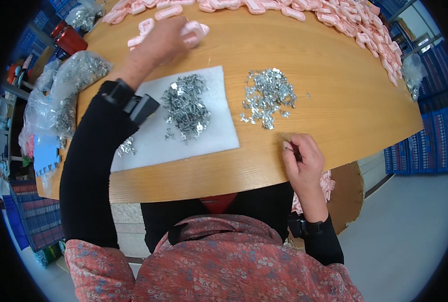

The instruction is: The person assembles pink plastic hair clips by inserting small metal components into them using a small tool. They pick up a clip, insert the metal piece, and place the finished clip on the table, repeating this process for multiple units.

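Observation:
My left hand (167,43) reaches to the far side of the table, fingers curled against a pink plastic part (193,34). A few more loose pink parts (144,27) lie beside that hand. My right hand (304,158) is closed in a pinch over the near right of the table; whatever is between its fingertips is too small to make out. Small silvery metal pieces (188,106) are heaped on a white foam sheet (219,136) below my left forearm. A second heap of flat shiny metal pieces (270,93) sits on the bare wood, beyond my right hand.
Pink parts (334,20) are piled along the table's far and right edges. At the left stand clear bags of metal pieces (80,70) and a red jar (70,40). A cardboard box (352,196) with pink parts is below the right edge. Blue crates (425,141) stand beyond.

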Demonstrator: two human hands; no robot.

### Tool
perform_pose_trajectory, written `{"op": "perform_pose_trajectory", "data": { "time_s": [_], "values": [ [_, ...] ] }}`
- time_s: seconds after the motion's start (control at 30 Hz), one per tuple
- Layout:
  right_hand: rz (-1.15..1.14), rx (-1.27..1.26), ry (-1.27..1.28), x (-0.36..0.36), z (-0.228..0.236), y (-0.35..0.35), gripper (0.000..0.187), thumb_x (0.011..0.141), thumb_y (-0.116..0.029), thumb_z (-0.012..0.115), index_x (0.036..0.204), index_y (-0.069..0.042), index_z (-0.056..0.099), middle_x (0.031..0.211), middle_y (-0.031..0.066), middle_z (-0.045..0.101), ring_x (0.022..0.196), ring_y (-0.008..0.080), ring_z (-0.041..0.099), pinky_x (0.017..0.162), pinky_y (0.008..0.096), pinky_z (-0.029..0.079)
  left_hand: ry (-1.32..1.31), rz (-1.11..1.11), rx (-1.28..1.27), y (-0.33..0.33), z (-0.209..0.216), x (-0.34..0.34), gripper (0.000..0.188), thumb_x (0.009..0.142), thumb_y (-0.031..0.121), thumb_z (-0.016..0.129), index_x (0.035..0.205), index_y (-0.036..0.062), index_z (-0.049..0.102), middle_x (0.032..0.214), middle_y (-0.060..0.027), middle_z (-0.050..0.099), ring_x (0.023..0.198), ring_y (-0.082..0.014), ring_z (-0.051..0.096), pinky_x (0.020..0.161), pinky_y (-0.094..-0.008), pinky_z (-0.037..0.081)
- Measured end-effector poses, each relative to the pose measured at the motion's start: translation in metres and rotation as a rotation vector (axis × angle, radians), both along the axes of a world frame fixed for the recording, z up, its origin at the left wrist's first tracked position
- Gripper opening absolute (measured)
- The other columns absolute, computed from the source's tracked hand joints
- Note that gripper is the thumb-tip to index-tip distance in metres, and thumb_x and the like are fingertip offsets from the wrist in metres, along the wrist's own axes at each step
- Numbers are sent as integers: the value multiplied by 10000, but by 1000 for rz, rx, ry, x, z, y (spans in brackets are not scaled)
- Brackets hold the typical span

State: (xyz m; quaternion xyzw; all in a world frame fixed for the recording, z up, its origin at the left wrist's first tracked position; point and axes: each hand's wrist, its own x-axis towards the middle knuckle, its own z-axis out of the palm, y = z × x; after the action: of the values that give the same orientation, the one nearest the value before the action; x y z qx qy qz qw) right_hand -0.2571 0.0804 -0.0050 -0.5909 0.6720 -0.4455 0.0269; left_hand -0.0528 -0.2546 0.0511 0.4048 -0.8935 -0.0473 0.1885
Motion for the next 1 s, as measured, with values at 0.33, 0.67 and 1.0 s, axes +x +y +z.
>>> {"op": "perform_pose_trajectory", "data": {
  "time_s": [0.33, 0.67, 1.0],
  "values": [
    [102, 67, 206, 18, 23, -42, 113, 824, -96, 712, 928, -77, 672, 796, 76, 600, 726, 266, 628, 600, 366, 508, 689, -79, 963, 124, 52, 74, 594, 829, 223, 723, 1330, -24, 521, 1014, -104, 679, 887, -165, 666, 743, -315, 557],
    [219, 99, 469, 28, 27, -80, 86, 799, -86, 735, 868, -71, 685, 822, 64, 615, 757, 267, 617, 646, 376, 494, 1192, 20, 1615, 239, -6, 100, 527, 886, 138, 665, 1349, -43, 491, 939, -151, 668, 828, -228, 692, 754, -377, 608],
    [468, 56, 138, 72, 60, -53, 137, 758, -29, 754, 852, -35, 655, 780, 81, 615, 664, 222, 599, 573, 319, 473, 1375, 5, 1578, 245, -32, 60, 480, 872, 25, 678, 1321, -1, 510, 1010, -99, 654, 902, -174, 665, 805, -320, 567]
  ]
}}
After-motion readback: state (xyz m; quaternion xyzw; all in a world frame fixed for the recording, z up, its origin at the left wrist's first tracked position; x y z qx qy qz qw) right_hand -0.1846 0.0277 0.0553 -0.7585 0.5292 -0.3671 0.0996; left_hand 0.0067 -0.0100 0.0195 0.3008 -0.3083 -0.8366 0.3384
